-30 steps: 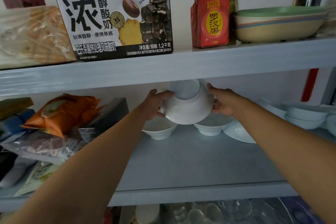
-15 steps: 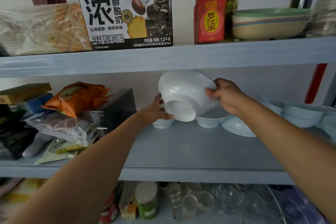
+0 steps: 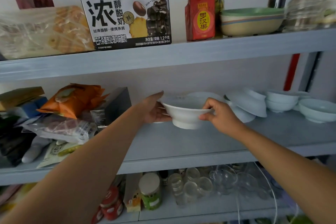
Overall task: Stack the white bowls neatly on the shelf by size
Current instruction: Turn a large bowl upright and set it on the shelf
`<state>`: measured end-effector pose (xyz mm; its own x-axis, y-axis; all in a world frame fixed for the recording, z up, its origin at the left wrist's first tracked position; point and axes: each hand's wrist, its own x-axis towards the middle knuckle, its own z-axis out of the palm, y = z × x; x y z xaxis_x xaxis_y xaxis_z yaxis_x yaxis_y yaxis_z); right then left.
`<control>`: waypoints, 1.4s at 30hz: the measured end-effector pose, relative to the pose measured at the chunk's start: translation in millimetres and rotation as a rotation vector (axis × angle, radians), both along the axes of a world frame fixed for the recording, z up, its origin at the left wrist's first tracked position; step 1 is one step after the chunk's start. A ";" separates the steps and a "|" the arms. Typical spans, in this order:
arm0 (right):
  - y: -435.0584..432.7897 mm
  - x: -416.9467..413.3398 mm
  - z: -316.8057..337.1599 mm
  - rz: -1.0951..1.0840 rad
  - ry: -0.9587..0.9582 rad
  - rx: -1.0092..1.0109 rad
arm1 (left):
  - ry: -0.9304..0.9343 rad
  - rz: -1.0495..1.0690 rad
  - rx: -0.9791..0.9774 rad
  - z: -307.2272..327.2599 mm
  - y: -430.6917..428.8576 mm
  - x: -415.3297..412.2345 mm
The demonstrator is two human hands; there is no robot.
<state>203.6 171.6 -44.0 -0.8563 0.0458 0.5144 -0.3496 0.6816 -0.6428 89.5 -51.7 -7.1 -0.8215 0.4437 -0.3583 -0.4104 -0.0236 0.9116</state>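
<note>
Both the left hand [image 3: 154, 110] and right hand [image 3: 221, 114] clamp their fingers on an upright white bowl [image 3: 185, 114] above the shelf [image 3: 181, 143], while loose bowls [image 3: 283, 102] right of it await stacking.

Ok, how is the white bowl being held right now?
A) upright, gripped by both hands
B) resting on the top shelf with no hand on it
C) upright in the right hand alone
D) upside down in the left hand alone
A: the white bowl sits opening-up, the left hand on one side and the right hand pinching the opposite rim.
</note>
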 end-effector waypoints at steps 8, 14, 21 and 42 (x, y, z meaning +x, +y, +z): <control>-7.3 27.2 -34.8 -0.034 0.022 0.170 | 0.018 -0.013 0.021 -37.0 4.9 13.6; 1.2 31.6 -52.7 -0.021 -0.094 0.395 | 0.029 0.070 0.010 -53.7 9.7 27.6; 25.9 11.0 -30.6 -0.554 -0.229 -0.238 | 0.026 0.114 0.022 -54.1 8.7 31.0; 17.6 -1.0 -40.6 -0.355 -0.500 -0.472 | 0.018 0.126 -0.042 -67.7 6.7 33.5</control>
<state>202.6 189.2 -84.6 -0.8748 0.4792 -0.0717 0.2466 0.3129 -0.9172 123.0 -45.0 -74.7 -0.8762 0.3214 -0.3590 -0.3902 -0.0362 0.9200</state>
